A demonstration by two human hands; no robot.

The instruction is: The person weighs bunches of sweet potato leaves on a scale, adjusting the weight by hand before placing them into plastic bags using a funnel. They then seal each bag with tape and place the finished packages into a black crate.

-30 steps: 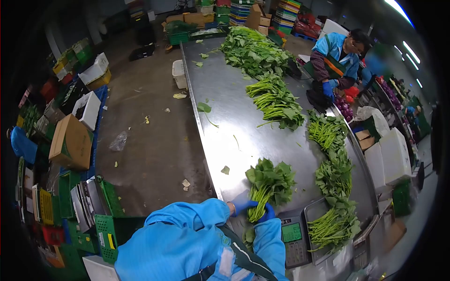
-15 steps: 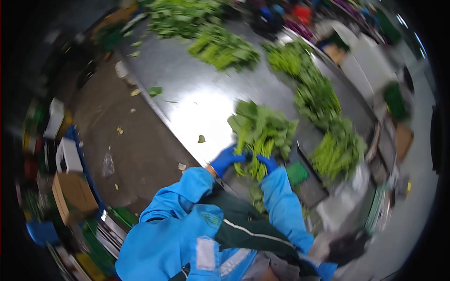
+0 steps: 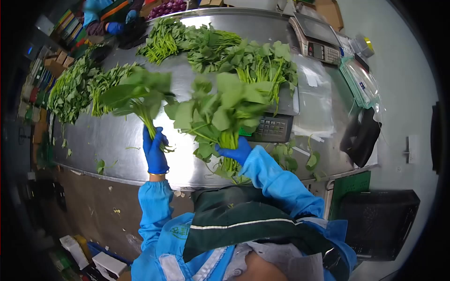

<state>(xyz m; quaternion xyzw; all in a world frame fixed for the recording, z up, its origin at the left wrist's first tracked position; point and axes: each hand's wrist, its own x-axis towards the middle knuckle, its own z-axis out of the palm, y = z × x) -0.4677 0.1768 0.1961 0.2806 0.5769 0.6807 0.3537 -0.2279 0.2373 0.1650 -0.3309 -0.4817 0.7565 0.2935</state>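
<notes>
Above the grey steel table [image 3: 110,150], our blue-gloved left hand [image 3: 155,152] and right hand [image 3: 238,151] close snugly round leafy green bunches [image 3: 150,86] [image 3: 220,117] by their stems [image 3: 228,141], likely sparing leaves [image 3: 232,93].

Produce packing area, warehouse type. Long metal counter [image 3: 121,161] under the hands, bunches of leafy greens [image 3: 164,41] laid along it beyond them. Weighing scale [image 3: 315,40] up and right of the hands, another keypad unit [image 3: 273,128] just beside the right hand [image 3: 237,151]. Clear plastic bags [image 3: 313,93] right of that. Purple onions [image 3: 167,8] in a heap past the far edge, stacked crates [image 3: 72,25] far left. Co-worker's gloved hand [image 3: 115,28] across the counter. Scraps on bare brown floor [image 3: 101,210] below the left hand [image 3: 155,151].
</notes>
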